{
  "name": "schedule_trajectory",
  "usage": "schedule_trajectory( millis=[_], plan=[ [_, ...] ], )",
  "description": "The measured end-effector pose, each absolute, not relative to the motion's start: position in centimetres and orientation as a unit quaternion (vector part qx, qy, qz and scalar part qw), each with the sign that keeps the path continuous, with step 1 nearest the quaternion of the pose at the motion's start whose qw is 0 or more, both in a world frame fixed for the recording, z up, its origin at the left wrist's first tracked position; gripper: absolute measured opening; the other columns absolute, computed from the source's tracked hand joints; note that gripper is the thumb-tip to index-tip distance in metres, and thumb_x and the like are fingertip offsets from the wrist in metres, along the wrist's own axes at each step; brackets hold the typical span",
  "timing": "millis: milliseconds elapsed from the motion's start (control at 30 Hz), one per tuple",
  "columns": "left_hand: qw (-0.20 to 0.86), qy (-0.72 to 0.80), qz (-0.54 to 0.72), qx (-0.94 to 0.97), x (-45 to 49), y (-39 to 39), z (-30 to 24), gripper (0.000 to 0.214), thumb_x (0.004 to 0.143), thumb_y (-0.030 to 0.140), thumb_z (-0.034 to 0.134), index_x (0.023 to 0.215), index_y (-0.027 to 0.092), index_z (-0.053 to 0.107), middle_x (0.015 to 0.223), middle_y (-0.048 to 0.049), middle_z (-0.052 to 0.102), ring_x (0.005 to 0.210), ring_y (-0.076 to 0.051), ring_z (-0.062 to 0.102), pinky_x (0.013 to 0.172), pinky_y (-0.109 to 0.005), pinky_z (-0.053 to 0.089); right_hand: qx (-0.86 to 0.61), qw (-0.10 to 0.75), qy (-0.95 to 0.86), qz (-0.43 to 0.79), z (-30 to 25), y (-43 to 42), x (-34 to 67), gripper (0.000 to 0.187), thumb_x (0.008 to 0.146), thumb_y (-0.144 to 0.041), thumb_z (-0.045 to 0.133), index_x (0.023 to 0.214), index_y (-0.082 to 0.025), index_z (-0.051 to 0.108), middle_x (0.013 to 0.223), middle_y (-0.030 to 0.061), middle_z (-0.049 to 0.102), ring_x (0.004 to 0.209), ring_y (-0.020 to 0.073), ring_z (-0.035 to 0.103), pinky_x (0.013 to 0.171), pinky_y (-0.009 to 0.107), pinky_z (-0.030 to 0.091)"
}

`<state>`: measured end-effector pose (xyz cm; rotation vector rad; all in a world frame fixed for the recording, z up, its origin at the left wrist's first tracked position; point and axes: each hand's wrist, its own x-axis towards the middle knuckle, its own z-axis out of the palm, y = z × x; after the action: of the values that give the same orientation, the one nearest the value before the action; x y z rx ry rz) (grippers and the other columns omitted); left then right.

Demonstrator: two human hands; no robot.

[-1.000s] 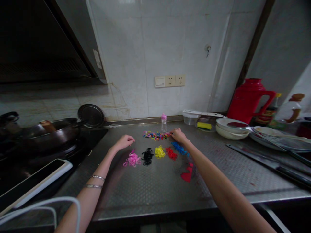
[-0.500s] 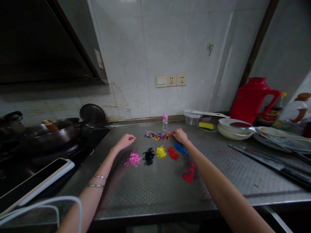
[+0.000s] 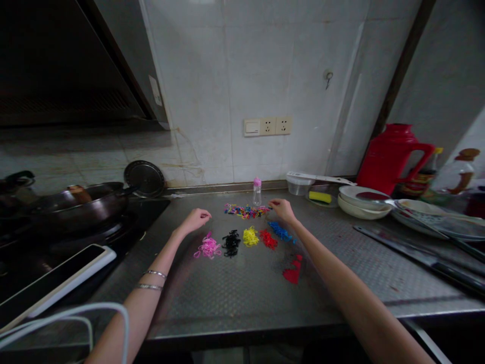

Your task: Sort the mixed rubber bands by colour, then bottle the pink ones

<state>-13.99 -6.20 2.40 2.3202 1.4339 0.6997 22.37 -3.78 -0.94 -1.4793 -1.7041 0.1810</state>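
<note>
Multicolour pile of small loop bands [image 3: 247, 211] lies on textured grey metal bench [image 3: 227, 298]. Right hand [image 3: 283, 210] at its right end; left hand [image 3: 192, 220] near pink loop-band pile [image 3: 208, 246]. Can't tell if either grip's closed.

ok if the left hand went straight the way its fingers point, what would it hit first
Likely the multicoloured band pile, though how high the left hand sits above the counter is unclear.

Dim light greys a pale tiled wall [image 3: 257, 65]; a dark range hood [image 3: 56, 60] juts at upper left.
</note>
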Motion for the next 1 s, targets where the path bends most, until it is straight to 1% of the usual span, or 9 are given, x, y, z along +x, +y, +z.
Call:
schedule_trajectory(
  millis=[100, 167, 300, 467, 667, 833, 1000],
  plan=[
    [0.158, 0.508, 0.242, 0.811, -14.2, -6.1, 2.5, 0.031, 0.07, 0.029, 0.044, 0.083, 0.01, 0.065, 0.06, -0.0041, 0.062, 0.053, -0.013, 0.054, 0.054, -0.022, 0.038, -0.55, 0.446, -0.699, 0.102, -0.2, -4.9, 20.7, 0.025, 0.074, -0.031, 0.05, 0.081, -0.016, 0.068, 0.08, 0.0045, 0.067, 0.074, 0.0151, 0.058, 0.069, 0.023, 0.043],
    [0.153, 0.51, 0.245, 0.81, -14.4, -6.1, 2.5, 0.031, 0.07, 0.029, 0.043, 0.083, 0.01, 0.065, 0.059, -0.004, 0.061, 0.053, -0.013, 0.054, 0.055, -0.022, 0.039, -0.513, 0.44, -0.724, 0.137, 0.2, -6.0, 19.3, 0.026, 0.073, -0.033, 0.05, 0.082, -0.016, 0.067, 0.079, 0.0042, 0.067, 0.072, 0.0149, 0.058, 0.067, 0.023, 0.043],
    [0.151, 0.511, 0.252, 0.808, -14.7, -6.0, 2.5, 0.03, 0.07, 0.028, 0.044, 0.082, 0.011, 0.065, 0.059, -0.004, 0.062, 0.053, -0.013, 0.054, 0.056, -0.022, 0.039, -0.419, 0.385, -0.8, 0.192, 0.6, -8.1, 16.8, 0.024, 0.073, -0.032, 0.051, 0.077, -0.015, 0.068, 0.074, 0.0026, 0.067, 0.069, 0.0135, 0.058, 0.066, 0.022, 0.043],
    [0.155, 0.521, 0.247, 0.802, -14.5, -6.2, 2.4, 0.03, 0.07, 0.028, 0.044, 0.082, 0.011, 0.066, 0.06, -0.0039, 0.062, 0.054, -0.014, 0.054, 0.056, -0.022, 0.039, -0.389, 0.313, -0.838, 0.221, 0.1, -9.4, 15.6, 0.022, 0.073, -0.029, 0.051, 0.076, -0.015, 0.068, 0.072, 0.0021, 0.066, 0.065, 0.0123, 0.057, 0.063, 0.022, 0.043],
    [0.149, 0.525, 0.241, 0.803, -14.4, -6.2, 2.3, 0.03, 0.069, 0.027, 0.045, 0.084, 0.011, 0.065, 0.06, -0.0039, 0.061, 0.055, -0.014, 0.054, 0.056, -0.022, 0.039, -0.397, 0.32, -0.841, 0.18, 0.4, -9.9, 16.3, 0.025, 0.072, -0.021, 0.051, 0.091, -0.016, 0.066, 0.086, 0.0049, 0.066, 0.074, 0.0132, 0.057, 0.069, 0.024, 0.043],
    [0.158, 0.527, 0.255, 0.795, -14.5, -6.2, 1.9, 0.027, 0.068, 0.024, 0.046, 0.082, 0.012, 0.065, 0.056, -0.003, 0.06, 0.056, -0.014, 0.054, 0.056, -0.022, 0.039, -0.429, 0.339, -0.829, 0.119, 0.7, -9.5, 18.2, 0.025, 0.073, -0.017, 0.046, 0.089, -0.019, 0.066, 0.089, 0.0031, 0.065, 0.075, 0.0122, 0.057, 0.071, 0.023, 0.043],
    [0.24, 0.526, 0.329, 0.746, -13.1, -6.3, 1.7, 0.03, 0.068, 0.022, 0.046, 0.09, 0.009, 0.062, 0.051, -0.0001, 0.055, 0.05, -0.011, 0.05, 0.051, -0.021, 0.037, -0.535, 0.355, -0.764, 0.07, -0.4, -8.1, 21.4, 0.028, 0.072, -0.017, 0.044, 0.089, -0.019, 0.067, 0.086, 0.0037, 0.066, 0.078, 0.0144, 0.058, 0.072, 0.023, 0.043]
  ],
)
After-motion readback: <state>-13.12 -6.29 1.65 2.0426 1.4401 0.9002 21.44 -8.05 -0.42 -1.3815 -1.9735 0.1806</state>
